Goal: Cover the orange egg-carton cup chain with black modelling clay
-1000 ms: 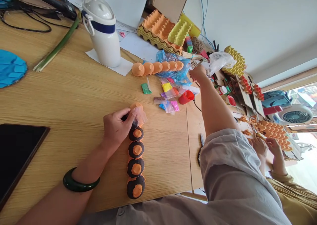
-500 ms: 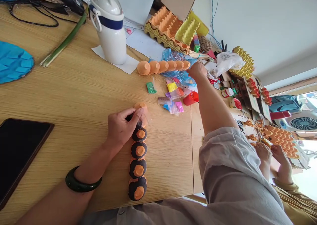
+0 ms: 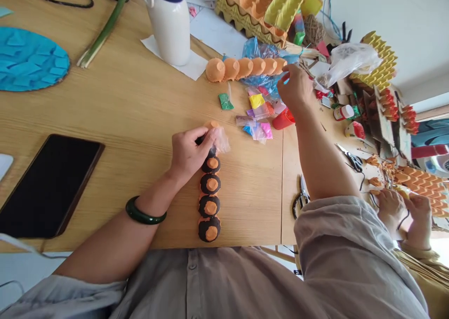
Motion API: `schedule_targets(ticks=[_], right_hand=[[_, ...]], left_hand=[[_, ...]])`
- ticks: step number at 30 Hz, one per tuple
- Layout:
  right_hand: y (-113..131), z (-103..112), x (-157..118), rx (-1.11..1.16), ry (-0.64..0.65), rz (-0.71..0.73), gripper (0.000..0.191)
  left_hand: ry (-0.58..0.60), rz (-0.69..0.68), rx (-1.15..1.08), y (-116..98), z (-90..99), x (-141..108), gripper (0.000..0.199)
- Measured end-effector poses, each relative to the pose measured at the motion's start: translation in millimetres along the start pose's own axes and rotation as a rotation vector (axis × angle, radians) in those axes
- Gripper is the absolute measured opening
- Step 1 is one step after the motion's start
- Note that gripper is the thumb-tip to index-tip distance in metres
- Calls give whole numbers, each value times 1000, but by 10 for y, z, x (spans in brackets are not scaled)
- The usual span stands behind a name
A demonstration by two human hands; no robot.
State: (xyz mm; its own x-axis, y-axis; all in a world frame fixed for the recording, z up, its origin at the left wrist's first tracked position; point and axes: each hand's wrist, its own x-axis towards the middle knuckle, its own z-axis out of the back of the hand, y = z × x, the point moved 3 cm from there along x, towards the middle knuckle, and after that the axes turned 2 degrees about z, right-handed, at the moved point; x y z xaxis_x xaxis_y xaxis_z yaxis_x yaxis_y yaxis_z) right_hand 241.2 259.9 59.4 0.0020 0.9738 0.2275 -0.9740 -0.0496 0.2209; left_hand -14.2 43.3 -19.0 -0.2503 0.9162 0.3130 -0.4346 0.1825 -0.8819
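Wooden table (image 3: 147,94) supports a black-and-orange strip (image 3: 211,185). Left hand (image 3: 191,151) pinches a clear bag (image 3: 222,141) at the strip's far end. Right hand (image 3: 297,87), fingers curled, is beside the orange strip (image 3: 245,68); grip cannot be determined.

Tabletop (image 3: 147,99): wood-look grain, smooth, low sheen.
Black-and-orange cup strip (image 3: 211,208), 6 o'clock: moulded-pulp look, matt, rough.
Packet (image 3: 222,140), centre: clear thin plastic, crinkled.
Plain orange strip (image 3: 245,68), 12 o'clock: pulp-like, matt.
Jug (image 3: 170,33), 11 o'clock: smooth, glossy; ceramic or plastic, undetermined.
Tablet (image 3: 49,188), 9 o'clock: smooth, glossy face.
Bangle (image 3: 145,214), 8 o'clock: polished, glossy.
Shirt (image 3: 228,281), 6 o'clock: cloth, matt, creased.
White bag (image 3: 354,61), 2 o'clock: translucent plastic film, crumpled.
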Motion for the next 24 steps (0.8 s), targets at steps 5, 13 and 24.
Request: schedule_targets(ticks=[5, 13, 24], right_hand=[[191, -178, -1086, 694, 117, 33, 20], [579, -327, -2251, 1267, 397, 9, 55], [418, -446, -2344, 1480, 207, -222, 53]], left_hand=[[35, -66, -23, -46, -33, -22, 60], [155, -110, -19, -143, -81, -103, 60], [329, 169, -369, -129, -120, -84, 44]])
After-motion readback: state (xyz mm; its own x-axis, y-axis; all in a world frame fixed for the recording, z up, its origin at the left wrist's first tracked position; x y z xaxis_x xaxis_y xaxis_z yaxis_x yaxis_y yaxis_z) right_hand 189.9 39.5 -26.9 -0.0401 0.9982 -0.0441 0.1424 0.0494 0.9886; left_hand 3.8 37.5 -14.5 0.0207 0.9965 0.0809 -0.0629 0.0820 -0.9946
